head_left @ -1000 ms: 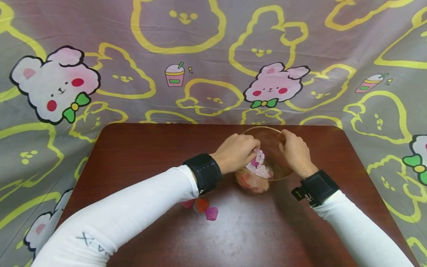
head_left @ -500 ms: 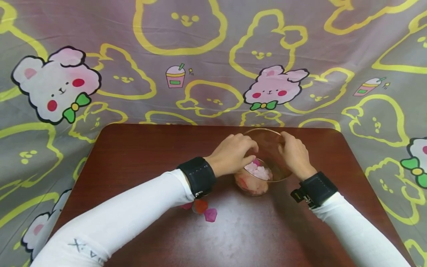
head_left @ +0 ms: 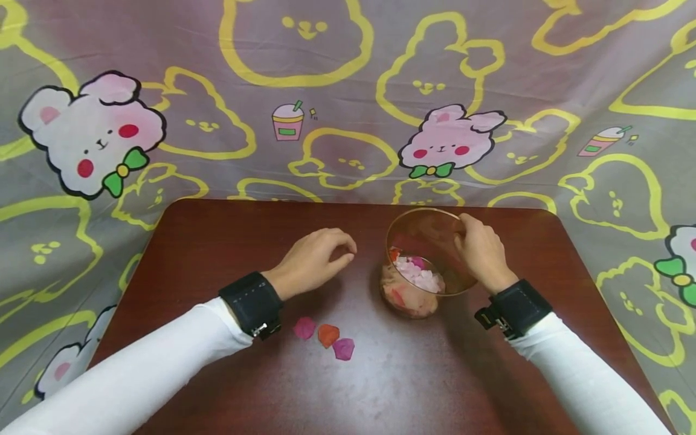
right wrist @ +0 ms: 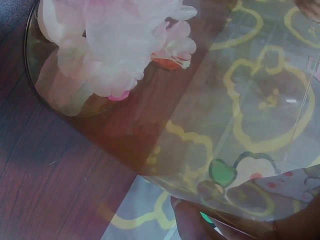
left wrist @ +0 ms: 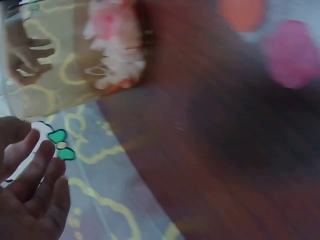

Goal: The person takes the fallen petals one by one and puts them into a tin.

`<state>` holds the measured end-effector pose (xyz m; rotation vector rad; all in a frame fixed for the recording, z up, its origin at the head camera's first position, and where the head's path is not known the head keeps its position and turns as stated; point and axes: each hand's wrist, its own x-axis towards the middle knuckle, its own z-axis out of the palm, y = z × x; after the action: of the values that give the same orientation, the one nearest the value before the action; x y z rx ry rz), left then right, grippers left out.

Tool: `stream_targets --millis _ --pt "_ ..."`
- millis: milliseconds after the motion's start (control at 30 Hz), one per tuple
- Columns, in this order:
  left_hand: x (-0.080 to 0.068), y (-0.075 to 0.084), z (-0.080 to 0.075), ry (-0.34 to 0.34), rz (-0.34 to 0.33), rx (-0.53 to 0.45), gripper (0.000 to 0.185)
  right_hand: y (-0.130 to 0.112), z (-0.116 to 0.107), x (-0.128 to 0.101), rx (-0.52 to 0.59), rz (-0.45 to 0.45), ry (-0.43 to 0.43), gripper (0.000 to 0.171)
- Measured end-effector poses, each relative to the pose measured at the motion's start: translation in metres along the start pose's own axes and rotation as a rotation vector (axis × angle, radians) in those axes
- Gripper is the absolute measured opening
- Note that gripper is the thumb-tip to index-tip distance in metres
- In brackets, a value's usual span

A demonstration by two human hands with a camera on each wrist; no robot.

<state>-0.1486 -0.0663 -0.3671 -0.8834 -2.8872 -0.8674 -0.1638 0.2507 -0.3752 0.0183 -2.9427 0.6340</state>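
A see-through, amber-tinted jar [head_left: 435, 232] with a wide mouth stands tilted on the right half of the table. White, pink and orange petals [head_left: 420, 275] are heaped at its bottom, also showing large in the right wrist view. My right hand [head_left: 484, 251] grips the jar's rim from the right, thumb inside. My left hand [head_left: 312, 258] hovers left of the jar, fingers loosely bent and holding nothing. Below it on the table lie a pink petal [head_left: 304, 328], an orange petal [head_left: 328, 335] and a magenta petal [head_left: 344, 348].
The dark brown table [head_left: 234, 241] has rounded back corners. Behind and beside it hangs a cloth [head_left: 348, 48] printed with rabbits and yellow outlines. Black bands [head_left: 251, 304] circle both wrists over white sleeves.
My left hand has let go of petals inside the jar, come out over its rim and moved left, nearer the loose petals. The right hand keeps its grip on the rim.
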Motion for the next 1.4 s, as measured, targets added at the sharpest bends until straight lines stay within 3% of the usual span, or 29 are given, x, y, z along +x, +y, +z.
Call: stream_targets --millis 200,467,633,867,1400 --pt "-0.033 -0.021 0.003 -0.149 -0.026 0.049 0.011 0.0 -0.002 0.0 -0.003 0.007 -0.013 0.013" --pt "-0.072 -0.042 0.02 -0.317 -0.043 0.136 0.021 0.0 -0.001 0.0 -0.013 0.008 -0.024 0.016" --pt "-0.087 -0.051 0.031 -0.317 0.009 0.174 0.022 -0.001 -0.001 0.0 -0.014 0.007 -0.019 0.014" --pt "-0.094 -0.056 0.04 -0.282 0.058 0.2 0.02 0.0 -0.002 0.0 -0.008 0.003 -0.015 0.013" --pt "-0.101 -0.057 0.051 -0.267 0.028 0.174 0.025 0.0 -0.002 0.0 0.001 0.001 -0.005 0.012"
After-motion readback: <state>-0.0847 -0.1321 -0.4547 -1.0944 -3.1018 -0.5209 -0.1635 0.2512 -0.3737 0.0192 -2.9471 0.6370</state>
